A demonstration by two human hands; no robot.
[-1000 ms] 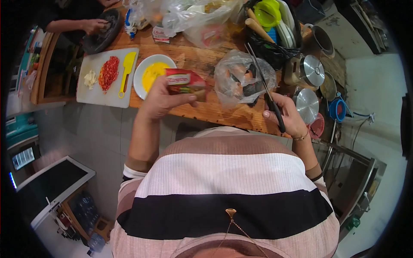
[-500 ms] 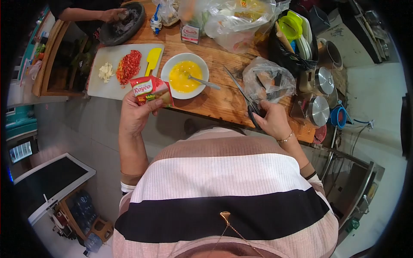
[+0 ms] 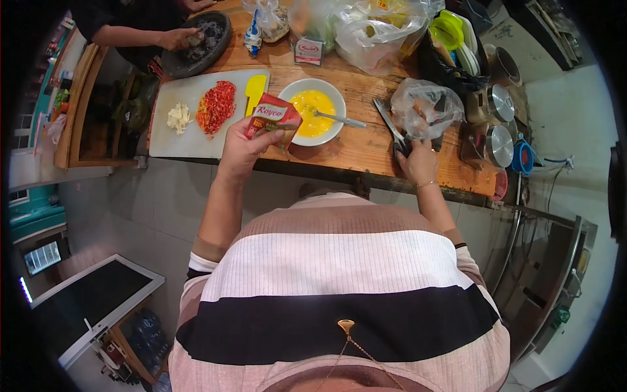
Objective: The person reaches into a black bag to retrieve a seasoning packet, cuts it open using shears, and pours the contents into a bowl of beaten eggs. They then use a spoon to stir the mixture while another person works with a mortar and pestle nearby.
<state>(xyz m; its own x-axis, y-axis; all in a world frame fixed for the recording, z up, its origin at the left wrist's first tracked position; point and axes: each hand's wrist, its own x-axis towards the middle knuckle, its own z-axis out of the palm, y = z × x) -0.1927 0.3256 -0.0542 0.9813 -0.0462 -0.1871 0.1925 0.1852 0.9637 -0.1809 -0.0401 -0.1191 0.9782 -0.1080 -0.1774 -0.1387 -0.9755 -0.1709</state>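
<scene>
My left hand (image 3: 240, 151) is closed on a red Royco seasoning sachet (image 3: 274, 119), thumb on its front, held up by the near left rim of a white bowl (image 3: 337, 129). Beaten yellow egg (image 3: 312, 110) fills the bowl's bottom, and a metal spoon (image 3: 346, 121) rests in it. At the table's front right, my right hand (image 3: 419, 163) has its fingers closed around the black handles of scissors (image 3: 390, 122). The blades point away and left, low over the wood. Just past that hand lies a clear plastic bag (image 3: 424, 104) with its contents partly hidden.
A white cutting board (image 3: 171, 145) carries chopped red chili (image 3: 217, 108), chopped garlic (image 3: 177, 119) and a yellow spatula (image 3: 255, 90). Another person's hand (image 3: 179, 39) works at a stone mortar (image 3: 212, 49). Plastic bags (image 3: 372, 39), a small box (image 3: 308, 51) and metal-lidded jars (image 3: 499, 147) stand around.
The sachet has come closer to the bowl, now overlapping its near left rim. My right hand has moved forward with the scissors, toward the clear bag. The whole view has shifted slightly.
</scene>
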